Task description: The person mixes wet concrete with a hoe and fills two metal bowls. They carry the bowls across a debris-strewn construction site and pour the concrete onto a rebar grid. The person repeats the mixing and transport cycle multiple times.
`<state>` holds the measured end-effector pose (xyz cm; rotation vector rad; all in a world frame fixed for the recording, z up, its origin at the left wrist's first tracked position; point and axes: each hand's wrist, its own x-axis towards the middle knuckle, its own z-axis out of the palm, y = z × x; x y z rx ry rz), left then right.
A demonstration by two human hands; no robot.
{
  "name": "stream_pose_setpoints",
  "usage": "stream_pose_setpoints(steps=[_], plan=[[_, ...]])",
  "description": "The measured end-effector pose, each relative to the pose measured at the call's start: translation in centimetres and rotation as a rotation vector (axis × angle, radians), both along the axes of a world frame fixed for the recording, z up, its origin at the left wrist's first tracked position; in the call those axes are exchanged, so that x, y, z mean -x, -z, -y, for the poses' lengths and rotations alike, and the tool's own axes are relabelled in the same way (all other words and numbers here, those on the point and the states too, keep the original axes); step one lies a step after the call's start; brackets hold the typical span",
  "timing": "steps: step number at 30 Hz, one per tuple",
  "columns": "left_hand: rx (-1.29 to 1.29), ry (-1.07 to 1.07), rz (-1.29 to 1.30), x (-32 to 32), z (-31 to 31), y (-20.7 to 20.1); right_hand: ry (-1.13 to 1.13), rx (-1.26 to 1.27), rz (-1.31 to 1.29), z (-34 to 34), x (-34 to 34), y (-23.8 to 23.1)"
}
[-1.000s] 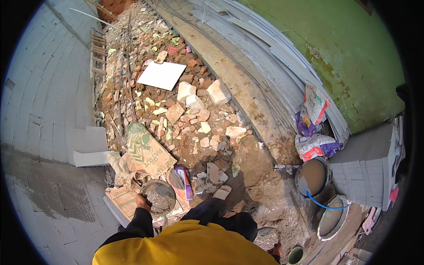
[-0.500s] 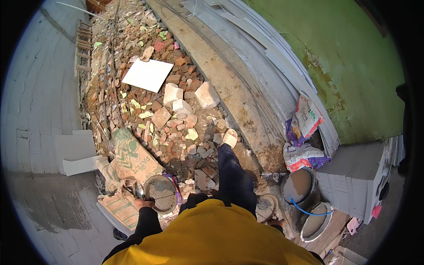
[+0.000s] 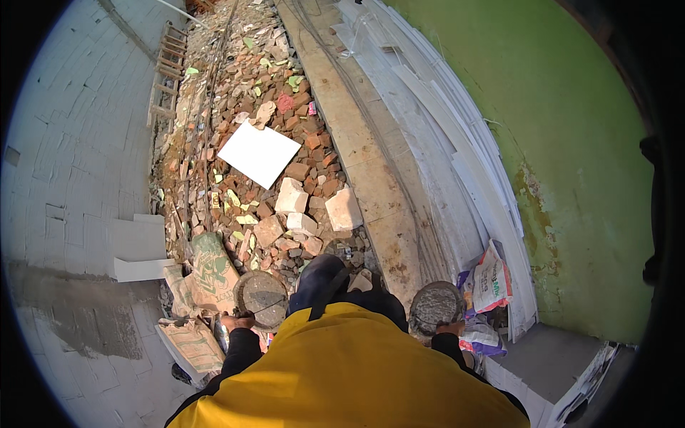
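My left hand [image 3: 237,321] is closed at the edge of a round dark bucket [image 3: 261,300] full of grey, mortar-like mix. A thin line, apparently its handle, crosses the top toward my fingers. On the other side, my right hand [image 3: 451,329] is closed at the lower edge of a second bucket [image 3: 435,308], filled with lumpy grey mix. The grip itself is small and partly hidden there. Both buckets hang close beside my legs, one on each side, with their tops roughly level. My yellow shirt covers the space between my arms.
Broken bricks and rubble [image 3: 285,143] cover the ground ahead, with pale blocks [image 3: 344,210] and a white board [image 3: 258,153] on top. A concrete ledge [image 3: 371,164] runs along the right. Paper sacks [image 3: 214,267] lie left; other bags [image 3: 491,282] and grey stacked blocks [image 3: 549,360] stand right.
I have moved forward and turned slightly. The right-hand bucket has come up into fuller view, while the two standing buckets at right have left the picture. My forward leg is now bent under me.
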<state>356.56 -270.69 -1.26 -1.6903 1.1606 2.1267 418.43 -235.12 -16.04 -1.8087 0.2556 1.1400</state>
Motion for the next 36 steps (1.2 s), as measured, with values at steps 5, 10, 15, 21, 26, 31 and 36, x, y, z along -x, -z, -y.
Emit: stream_pose_setpoints(steps=[5,10,15,21,26,31,36], plan=[[-0.035,-0.038,0.068,3.4,-9.6,2.2,-0.013,-0.051,-0.168,-13.9,5.7,-5.5],[0.047,0.058,0.141,7.2,-19.7,4.2,-0.049,-0.117,-0.220,-25.2,11.7,-8.9],[0.007,-0.115,0.168,11.3,-30.5,5.6,-0.008,-0.037,-0.119,-35.6,17.1,-8.5],[0.120,-0.329,0.165,21.5,-43.1,0.8,-0.097,0.205,0.030,-48.1,25.2,-7.1],[0.029,-0.427,0.108,30.8,-51.7,0.6,-0.187,0.123,-0.077,-60.3,38.0,-7.8],[0.064,-0.286,0.095,41.1,-62.4,2.2,-0.196,0.110,-0.046,-71.4,47.5,-7.9],[0.029,-0.296,-0.004,53.0,-75.5,0.4,-0.166,0.096,-0.036,-84.8,57.6,-6.5]])
